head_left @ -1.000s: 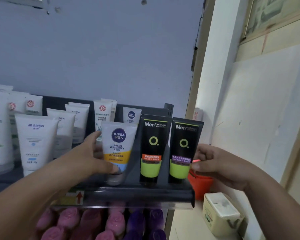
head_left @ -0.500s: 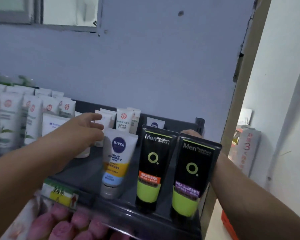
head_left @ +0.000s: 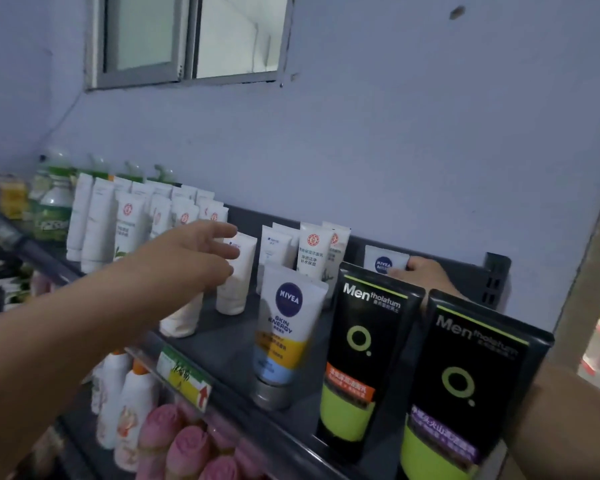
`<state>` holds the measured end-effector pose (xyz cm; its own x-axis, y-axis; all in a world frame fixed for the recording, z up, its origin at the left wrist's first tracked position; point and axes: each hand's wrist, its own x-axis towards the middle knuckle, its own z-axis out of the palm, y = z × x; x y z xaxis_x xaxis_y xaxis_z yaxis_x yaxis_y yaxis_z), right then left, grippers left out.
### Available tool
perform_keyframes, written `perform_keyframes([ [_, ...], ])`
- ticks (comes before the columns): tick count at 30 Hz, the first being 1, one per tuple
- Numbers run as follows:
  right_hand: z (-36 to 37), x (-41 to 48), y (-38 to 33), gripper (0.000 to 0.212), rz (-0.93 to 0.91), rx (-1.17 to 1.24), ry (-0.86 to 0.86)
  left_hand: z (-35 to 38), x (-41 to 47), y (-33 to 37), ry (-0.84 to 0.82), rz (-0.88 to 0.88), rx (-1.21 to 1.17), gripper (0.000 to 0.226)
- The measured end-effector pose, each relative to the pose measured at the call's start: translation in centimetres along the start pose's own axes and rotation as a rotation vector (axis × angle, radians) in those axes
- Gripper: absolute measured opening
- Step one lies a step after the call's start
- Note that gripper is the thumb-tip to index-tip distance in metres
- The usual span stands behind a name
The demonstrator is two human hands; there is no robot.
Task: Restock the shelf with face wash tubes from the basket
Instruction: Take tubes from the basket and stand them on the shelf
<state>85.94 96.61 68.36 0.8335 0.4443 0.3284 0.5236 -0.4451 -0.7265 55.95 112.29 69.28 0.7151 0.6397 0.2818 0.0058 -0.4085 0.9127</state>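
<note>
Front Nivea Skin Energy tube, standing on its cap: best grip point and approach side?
I'd pinch the flat upper body of the Nivea tube, just under the crimped top, across its front and back faces. Come from above on the view's left: it stands upright on its silver cap, a black Mentholatum tube stands close on the right, and bare shelf lies to the left.

A grey-framed glass window (head_left: 187, 39) is set in the pale blue wall (head_left: 430, 133). Green plastic bottles (head_left: 52, 209) stand at the dark shelf's (head_left: 222, 341) left end, pink rose-shaped caps (head_left: 187, 448) below its front edge.
</note>
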Motion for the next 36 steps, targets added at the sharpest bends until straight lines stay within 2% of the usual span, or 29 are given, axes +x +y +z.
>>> perform_keyframes([
  [2,-1.7,-0.9,-1.3,0.016,-0.003,0.019,0.031,-0.3,0.3,0.7,0.016,0.043,0.015,0.052],
  [5,-5.0,-2.2,-3.9,0.006,-0.006,0.21,0.019,-0.5,0.9,1.8,-0.005,0.089,-0.04,0.05],
  [7,-7.0,-3.8,-6.0,0.01,-0.027,0.264,-0.013,-0.5,1.5,2.3,-0.043,0.111,-0.1,0.05],
  [11,-9.9,-6.9,-10.0,0.021,-0.062,0.221,-0.009,-0.2,2.8,3.0,-0.137,0.162,-0.168,0.042],
  [17,-9.3,-9.8,-15.2,0.025,-0.034,0.073,0.03,-0.3,4.7,2.1,-0.249,0.144,-0.215,0.038],
  [20,-7.2,-10.2,-17.1,0.009,-0.022,-0.095,0.039,-0.1,5.5,0.8,-0.305,0.092,-0.259,0.036],
  [23,-4.7,-10.4,-18.2,0.013,0.035,-0.301,0.04,0.4,5.9,-0.5,-0.372,0.026,-0.312,0.028],
  [25,-3.2,-10.3,-18.6,0.006,0.085,-0.355,0.035,0.8,6.0,-1.2,-0.425,-0.024,-0.364,0.019],
  [29,-1.5,-10.3,-18.9,0.009,0.19,-0.429,-0.021,1.5,6.0,-2.8,-0.524,-0.129,-0.437,0.047],
  [31,-0.8,-10.3,-19.0,0.018,0.223,-0.445,-0.067,1.7,6.3,-3.7,-0.559,-0.178,-0.493,0.062],
  [36,1.4,-9.8,-18.8,0.023,0.304,-0.568,-0.205,1.6,7.1,-5.1,-0.632,-0.228,-0.523,0.068],
])
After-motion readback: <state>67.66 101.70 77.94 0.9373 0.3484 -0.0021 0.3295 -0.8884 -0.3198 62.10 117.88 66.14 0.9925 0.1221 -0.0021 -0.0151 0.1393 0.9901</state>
